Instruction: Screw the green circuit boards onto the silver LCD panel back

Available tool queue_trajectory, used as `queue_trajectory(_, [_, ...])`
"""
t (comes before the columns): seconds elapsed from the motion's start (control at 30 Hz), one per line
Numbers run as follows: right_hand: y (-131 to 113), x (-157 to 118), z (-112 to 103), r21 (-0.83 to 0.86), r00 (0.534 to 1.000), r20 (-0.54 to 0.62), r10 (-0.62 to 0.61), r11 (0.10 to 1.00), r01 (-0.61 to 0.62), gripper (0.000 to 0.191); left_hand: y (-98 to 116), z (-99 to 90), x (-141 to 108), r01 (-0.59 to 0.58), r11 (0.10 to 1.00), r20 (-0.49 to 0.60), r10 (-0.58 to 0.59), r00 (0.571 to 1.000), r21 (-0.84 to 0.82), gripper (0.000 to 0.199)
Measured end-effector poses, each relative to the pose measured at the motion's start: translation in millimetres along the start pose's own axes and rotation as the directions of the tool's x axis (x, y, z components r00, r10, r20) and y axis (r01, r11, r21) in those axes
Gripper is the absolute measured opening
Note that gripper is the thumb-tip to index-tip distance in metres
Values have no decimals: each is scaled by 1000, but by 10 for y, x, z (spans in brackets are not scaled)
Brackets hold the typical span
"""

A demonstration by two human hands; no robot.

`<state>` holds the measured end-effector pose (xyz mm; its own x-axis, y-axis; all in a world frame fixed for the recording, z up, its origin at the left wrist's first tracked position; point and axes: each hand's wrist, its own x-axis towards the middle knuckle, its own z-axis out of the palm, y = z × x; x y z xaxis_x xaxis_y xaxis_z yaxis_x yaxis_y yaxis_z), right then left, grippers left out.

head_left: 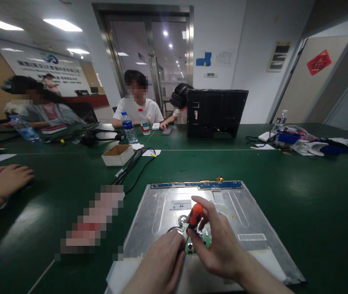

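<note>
Holding the orange-and-black screwdriver (196,212) in a closed grip, the right hand (223,241) works over the green circuit board (206,236), which lies uncovered on the metal panel (253,220) towards the worktop's (296,183) near edge. The left hand's (163,255) grip is bunched by the shaft; what it holds is hidden. Whether any screw is loose or tight cannot be told. The screwdriver's long axis slants, handle up and rightward, shaft down-left.
</note>
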<state>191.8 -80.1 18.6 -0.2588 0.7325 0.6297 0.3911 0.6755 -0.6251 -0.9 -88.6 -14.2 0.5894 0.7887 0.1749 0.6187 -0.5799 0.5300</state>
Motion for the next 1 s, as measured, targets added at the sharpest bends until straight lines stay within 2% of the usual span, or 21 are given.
queue_trajectory(0.2, [26, -16, 16, -36, 1000, -14, -17, 999, 17, 63, -6, 3, 19, 2, 1000, 35, -2, 999, -6, 17])
queue_trajectory(0.5, [22, 8, -5, -34, 999, -11, -34, 999, 33, 60, -153, 124, 26, 43, 997, 55, -46, 997, 57, 20])
queue_trajectory(0.73, [13, -3, 1, -77, 1000, 3, -30, 997, 30, 60, -69, 41, 19, -11, 1000, 22, 11, 1000, 8, 20])
queue_trajectory(1.0, [14, -6, 0, -37, 998, 66, -7, 999, 9, 72, -43, 2, 12, -17, 1000, 15, 17, 1000, -17, 20])
